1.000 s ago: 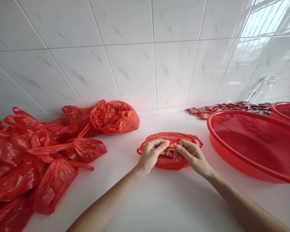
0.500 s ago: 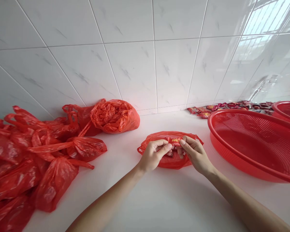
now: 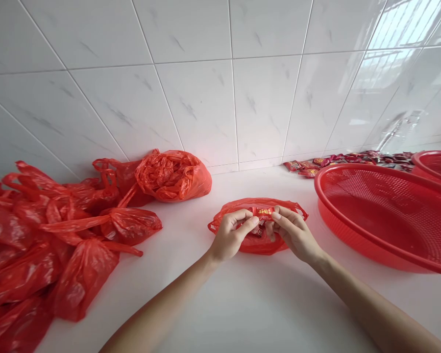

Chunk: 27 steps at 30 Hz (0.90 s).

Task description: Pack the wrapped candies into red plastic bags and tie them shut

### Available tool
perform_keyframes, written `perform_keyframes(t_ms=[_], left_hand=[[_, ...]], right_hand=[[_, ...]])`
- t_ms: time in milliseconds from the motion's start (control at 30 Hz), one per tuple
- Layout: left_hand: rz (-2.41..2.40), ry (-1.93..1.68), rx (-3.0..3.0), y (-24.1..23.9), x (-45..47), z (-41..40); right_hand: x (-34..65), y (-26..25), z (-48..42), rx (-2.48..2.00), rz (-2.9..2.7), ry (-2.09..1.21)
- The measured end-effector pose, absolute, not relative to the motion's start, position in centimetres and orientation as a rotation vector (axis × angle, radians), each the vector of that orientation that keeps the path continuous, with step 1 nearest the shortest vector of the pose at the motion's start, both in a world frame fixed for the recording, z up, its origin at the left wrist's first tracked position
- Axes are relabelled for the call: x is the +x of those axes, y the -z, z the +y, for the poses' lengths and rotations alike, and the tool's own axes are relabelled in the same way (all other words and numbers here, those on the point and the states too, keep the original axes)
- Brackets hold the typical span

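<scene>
Between the fingertips of both hands is a small red wrapped candy (image 3: 263,213) with yellow print. My left hand (image 3: 233,230) pinches its left end between thumb and finger. At the other end, my right hand (image 3: 296,229) grips it the same way. Right below lies a red plastic bag (image 3: 260,246), its mouth open on the white counter. Several more dark red wrapped pieces show inside the bag, partly hidden by the fingers.
Tied red plastic bags (image 3: 84,274) pile up on the left. A bag stuffed with crumpled red bags (image 3: 174,176) sits by the tiled wall. To the right stands a large red mesh basket (image 3: 353,235), with wrapped candies (image 3: 308,169) behind it and a second basket (image 3: 431,159) beyond.
Both hands keep hold of the candy, which has tilted slightly so its print faces up differently. The whole view has shifted a little.
</scene>
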State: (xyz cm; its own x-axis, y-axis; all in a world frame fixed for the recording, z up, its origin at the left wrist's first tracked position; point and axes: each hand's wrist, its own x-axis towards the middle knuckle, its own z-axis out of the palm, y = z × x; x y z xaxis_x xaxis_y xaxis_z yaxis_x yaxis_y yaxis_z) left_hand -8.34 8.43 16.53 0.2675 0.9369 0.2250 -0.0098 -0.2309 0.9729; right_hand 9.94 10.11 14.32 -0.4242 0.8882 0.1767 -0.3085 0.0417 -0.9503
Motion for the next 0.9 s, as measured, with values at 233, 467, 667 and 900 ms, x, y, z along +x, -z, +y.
perform_keyframes(t_ms=[233,467,667,900], left_hand=[[0.930,-1.160,1.447,-16.66,-8.20,8.07],[0.951,-1.277,1.250,-16.73,-7.97,8.05],[0.892,-1.252,1.180,-17.00,-8.44,8.44],[0.928,-1.232,1.278,-17.08,-8.92,8.61]], right_hand=[[10.27,-14.15,10.08,-0.688,-1.439,-1.446],[10.19,-13.95,10.15,-0.676,-1.425,-1.450],[10.14,-13.64,10.37,-0.624,-1.387,-1.541],[10.18,-13.60,10.28,-0.599,-1.416,-1.555]])
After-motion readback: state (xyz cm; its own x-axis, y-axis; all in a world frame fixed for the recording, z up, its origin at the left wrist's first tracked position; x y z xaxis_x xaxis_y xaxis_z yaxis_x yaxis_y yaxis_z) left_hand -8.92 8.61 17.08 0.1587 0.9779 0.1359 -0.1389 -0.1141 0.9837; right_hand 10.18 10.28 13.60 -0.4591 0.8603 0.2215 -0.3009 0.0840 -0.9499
